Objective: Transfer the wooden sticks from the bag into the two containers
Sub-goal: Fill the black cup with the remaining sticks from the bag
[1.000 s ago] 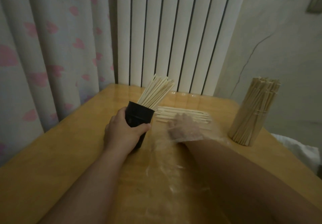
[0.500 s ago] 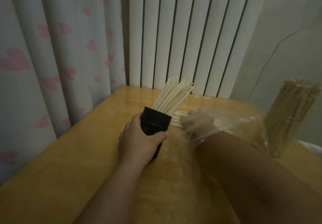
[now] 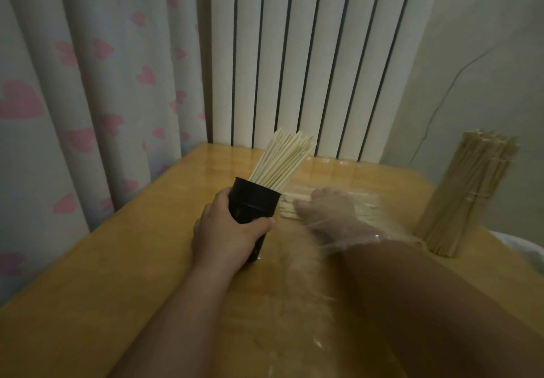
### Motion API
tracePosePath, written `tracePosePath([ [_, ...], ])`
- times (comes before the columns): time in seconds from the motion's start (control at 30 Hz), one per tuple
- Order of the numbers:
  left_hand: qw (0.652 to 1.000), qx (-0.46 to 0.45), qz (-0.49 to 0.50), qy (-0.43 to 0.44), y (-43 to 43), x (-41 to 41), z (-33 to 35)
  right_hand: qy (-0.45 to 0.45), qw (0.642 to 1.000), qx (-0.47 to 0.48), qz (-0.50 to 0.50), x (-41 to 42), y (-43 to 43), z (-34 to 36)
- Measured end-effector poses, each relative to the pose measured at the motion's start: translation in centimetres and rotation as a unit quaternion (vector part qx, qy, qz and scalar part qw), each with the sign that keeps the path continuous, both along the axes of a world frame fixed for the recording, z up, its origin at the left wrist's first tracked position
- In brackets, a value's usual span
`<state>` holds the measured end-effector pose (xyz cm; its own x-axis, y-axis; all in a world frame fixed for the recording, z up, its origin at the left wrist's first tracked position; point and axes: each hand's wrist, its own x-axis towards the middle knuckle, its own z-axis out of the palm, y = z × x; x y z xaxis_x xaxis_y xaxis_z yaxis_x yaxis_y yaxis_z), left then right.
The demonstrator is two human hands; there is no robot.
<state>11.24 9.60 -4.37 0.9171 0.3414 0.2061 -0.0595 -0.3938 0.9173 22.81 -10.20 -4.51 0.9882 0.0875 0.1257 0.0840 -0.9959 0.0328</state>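
Left hand (image 3: 226,233) grips black cup (image 3: 254,205) of sticks (image 3: 282,162); beside it, right hand (image 3: 332,215) inside clear bag (image 3: 303,265) over loose sticks (image 3: 290,211), grasp blurred, cannot tell.

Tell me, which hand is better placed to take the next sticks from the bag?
Right. The right hand is inside the clear bag, over the loose sticks; the left hand holds the black cup.

No legible text, label, brand, number or sign anywhere in view.
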Motion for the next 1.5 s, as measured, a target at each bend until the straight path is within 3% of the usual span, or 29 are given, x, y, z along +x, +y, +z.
tracePosePath([
  [0.4,0.998,0.019,-0.041,0.034,-0.4,-2.0,2.2,0.059,0.997,0.051,-0.009,-8.4,0.5,-0.1],
  [0.67,0.995,-0.022,-0.054,0.077,0.0,-4.1,3.1,0.073,0.995,0.069,0.018,-14.3,-0.4,0.7],
  [0.8,0.994,-0.069,-0.053,0.073,0.2,-4.7,2.9,0.047,0.997,0.051,0.015,-15.0,-0.4,0.1],
  [1.17,0.990,-0.076,-0.086,0.082,-0.2,-4.5,3.1,0.086,0.982,0.147,0.088,-15.9,-1.5,2.4],
  [1.5,0.990,-0.082,-0.085,0.076,-0.3,-4.8,3.3,0.088,0.986,0.116,0.076,-16.3,-1.6,2.5],
])
